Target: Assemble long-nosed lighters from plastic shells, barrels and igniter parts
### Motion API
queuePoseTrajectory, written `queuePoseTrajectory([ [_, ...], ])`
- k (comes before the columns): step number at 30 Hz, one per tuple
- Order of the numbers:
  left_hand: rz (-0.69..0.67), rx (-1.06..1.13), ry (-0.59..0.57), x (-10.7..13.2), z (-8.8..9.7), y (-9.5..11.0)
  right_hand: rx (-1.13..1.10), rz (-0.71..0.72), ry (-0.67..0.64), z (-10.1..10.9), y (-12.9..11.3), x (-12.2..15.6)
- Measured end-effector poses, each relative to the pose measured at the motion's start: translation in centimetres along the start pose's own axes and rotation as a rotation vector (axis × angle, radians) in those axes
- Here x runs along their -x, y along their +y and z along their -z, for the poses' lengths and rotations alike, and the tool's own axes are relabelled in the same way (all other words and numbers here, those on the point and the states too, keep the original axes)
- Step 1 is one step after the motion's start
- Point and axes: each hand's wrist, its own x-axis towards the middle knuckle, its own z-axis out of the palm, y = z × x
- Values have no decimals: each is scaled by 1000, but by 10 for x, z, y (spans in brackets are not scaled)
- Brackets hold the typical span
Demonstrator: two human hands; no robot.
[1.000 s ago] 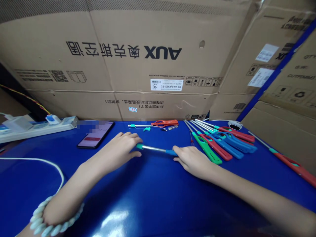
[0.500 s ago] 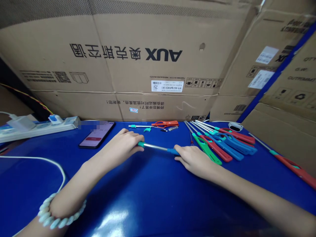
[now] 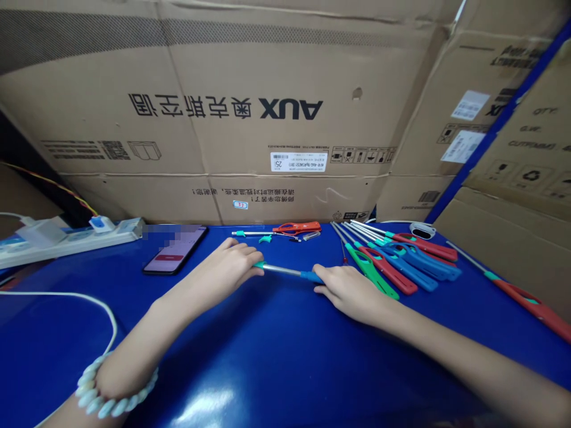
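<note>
Both my hands hold one long-necked lighter (image 3: 285, 271) with a metal tube and a blue handle, just above the blue table (image 3: 276, 351). My left hand (image 3: 232, 266) pinches the teal tip end of the tube. My right hand (image 3: 350, 289) is wrapped round the blue handle, which is mostly hidden under the fingers. A pale bead bracelet (image 3: 104, 395) sits on my left wrist.
Several lighters (image 3: 392, 258) in green, red and blue lie side by side right of my right hand. One red lighter (image 3: 529, 300) lies apart at far right. A taken-apart red lighter (image 3: 285, 230) lies at the back. Phone (image 3: 175, 249), power strip (image 3: 66, 238), white cable (image 3: 102, 309) at left. Cardboard boxes (image 3: 267, 119) wall the back and right.
Both hands keep their hold on the lighter and have barely shifted. The view has tilted slightly, so everything sits a little lower and left in the picture.
</note>
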Motion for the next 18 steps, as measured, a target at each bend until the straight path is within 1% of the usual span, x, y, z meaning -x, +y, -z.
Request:
queuePoseTrajectory([
  [3, -48, 22, -16, -4, -1, 13, 31, 30, 3, 0, -5, 1],
  [9, -101, 46, 16, -10, -9, 35, 129, 75, 17, -1, -13, 2],
  [14, -153, 69, 33, -12, -17, 47, 128, 144, 29, -5, -18, 4],
  [18, -152, 45, 51, -12, -22, 51, 125, 150, 24, -7, -19, 4],
])
